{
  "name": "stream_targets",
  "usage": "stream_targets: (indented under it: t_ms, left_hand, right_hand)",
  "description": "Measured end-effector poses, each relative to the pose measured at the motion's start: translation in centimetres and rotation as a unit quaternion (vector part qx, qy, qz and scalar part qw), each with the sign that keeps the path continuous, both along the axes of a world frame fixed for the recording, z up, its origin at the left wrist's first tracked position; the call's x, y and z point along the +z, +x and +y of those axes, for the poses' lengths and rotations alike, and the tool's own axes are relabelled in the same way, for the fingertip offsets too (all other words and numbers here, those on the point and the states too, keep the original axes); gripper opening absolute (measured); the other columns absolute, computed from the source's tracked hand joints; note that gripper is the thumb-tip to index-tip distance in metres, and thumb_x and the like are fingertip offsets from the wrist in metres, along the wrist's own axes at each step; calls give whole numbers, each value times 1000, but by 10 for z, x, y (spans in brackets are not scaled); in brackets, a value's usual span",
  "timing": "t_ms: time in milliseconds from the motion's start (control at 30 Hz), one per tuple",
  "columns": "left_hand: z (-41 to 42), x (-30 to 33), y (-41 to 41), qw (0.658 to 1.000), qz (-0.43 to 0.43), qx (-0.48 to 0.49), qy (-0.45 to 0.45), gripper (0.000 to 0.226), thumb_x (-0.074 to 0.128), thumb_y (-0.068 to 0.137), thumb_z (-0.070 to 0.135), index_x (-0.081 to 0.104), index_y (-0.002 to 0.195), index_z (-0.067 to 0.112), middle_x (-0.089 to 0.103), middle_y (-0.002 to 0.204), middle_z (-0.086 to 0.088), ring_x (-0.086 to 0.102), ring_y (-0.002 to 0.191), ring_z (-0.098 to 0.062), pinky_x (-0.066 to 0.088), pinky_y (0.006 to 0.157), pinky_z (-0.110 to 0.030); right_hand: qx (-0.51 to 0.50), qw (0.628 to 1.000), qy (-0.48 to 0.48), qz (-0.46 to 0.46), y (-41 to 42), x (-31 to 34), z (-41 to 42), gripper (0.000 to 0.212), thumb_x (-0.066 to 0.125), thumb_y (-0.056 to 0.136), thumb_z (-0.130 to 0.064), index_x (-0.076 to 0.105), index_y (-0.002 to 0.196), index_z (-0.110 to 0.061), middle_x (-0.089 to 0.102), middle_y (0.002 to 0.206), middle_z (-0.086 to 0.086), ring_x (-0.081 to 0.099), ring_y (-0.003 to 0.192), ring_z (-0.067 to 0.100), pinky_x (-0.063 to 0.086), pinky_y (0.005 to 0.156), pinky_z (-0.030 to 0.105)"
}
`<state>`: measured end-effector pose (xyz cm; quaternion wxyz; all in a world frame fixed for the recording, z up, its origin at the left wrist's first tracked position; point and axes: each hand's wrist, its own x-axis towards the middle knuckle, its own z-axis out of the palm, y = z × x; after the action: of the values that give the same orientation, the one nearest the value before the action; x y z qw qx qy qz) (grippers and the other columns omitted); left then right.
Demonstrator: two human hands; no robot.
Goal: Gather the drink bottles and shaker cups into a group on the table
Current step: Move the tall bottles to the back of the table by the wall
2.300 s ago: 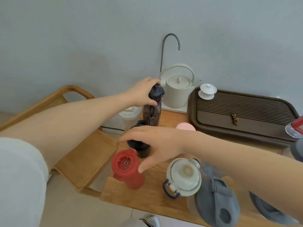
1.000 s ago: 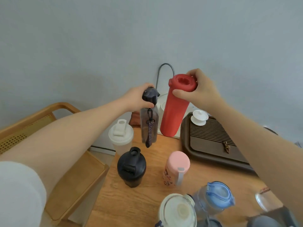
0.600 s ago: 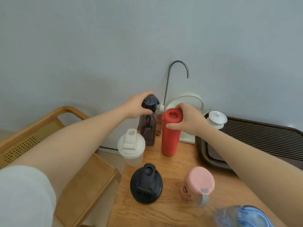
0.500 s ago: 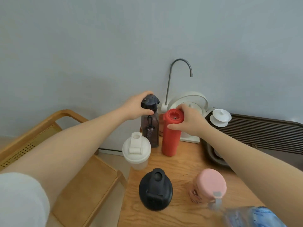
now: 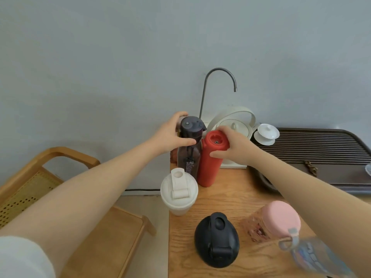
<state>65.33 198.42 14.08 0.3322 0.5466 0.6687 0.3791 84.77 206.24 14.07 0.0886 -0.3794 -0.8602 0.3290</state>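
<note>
At the table's back left corner, my left hand [image 5: 172, 137] grips the cap of a dark brown bottle [image 5: 189, 155] with a hanging strap. Right beside it stands a tall red bottle [image 5: 209, 163], and my right hand [image 5: 234, 148] holds its top. Both bottles rest upright on the wooden table [image 5: 230, 199], touching each other. In front of them stands a white shaker cup [image 5: 178, 192]. Nearer to me are a black shaker cup [image 5: 216, 240] and a pink-lidded bottle [image 5: 274, 221]. A clear blue bottle [image 5: 313, 255] is cut off at the lower right.
A white kettle [image 5: 234, 125] under a curved metal spout [image 5: 218, 77] stands against the wall behind the bottles. A dark slatted tea tray [image 5: 321, 149] with a white lidded cup [image 5: 266, 133] lies at the right. A wooden chair [image 5: 60, 189] stands left of the table.
My right hand carried the red bottle up from the table's front and set it down beside the dark brown bottle, which my left hand has kept holding. The view shifted.
</note>
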Motion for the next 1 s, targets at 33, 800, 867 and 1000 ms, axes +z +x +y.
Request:
stream_targets:
  t_ms: [33, 800, 867, 1000]
  left_hand:
    - [-2, -3, 2, 1000, -12, 1, -1, 73, 75, 72, 8, 35, 132, 16, 51, 118, 1, 51, 106, -16, 41, 73, -2]
    - [-19, -15, 7, 999, 16, 26, -34, 84, 71, 79, 22, 17, 143, 14, 43, 141, -4, 42, 128, -18, 33, 97, -21]
    - [-26, -17, 8, 998, 0, 22, -58, 91, 68, 81, 27, 6, 146, 15, 33, 148, -6, 33, 135, -21, 29, 107, -30]
    - [-59, -21, 14, 992, 44, 68, -95, 102, 69, 77, 41, -1, 146, 12, 13, 155, -9, 21, 141, -24, 23, 113, -39]
  right_hand:
    - [-15, 1000, 5, 11, -2, -4, -3, 61, 76, 73, -24, 42, 122, -13, 57, 110, 2, 55, 101, 19, 44, 88, 31]
    - [-75, 997, -9, -1, -7, -21, -15, 105, 79, 67, -35, 11, 144, -9, 34, 144, 14, 36, 132, 28, 35, 106, 39]
    - [-77, 997, 21, -22, -2, -15, -21, 112, 75, 70, -41, -1, 146, -10, 15, 153, 17, 17, 142, 30, 24, 114, 44]
    - [-5, 984, 178, 5, 26, 0, -59, 90, 69, 76, -42, 19, 144, -9, 24, 149, 13, 22, 139, 30, 25, 113, 46]
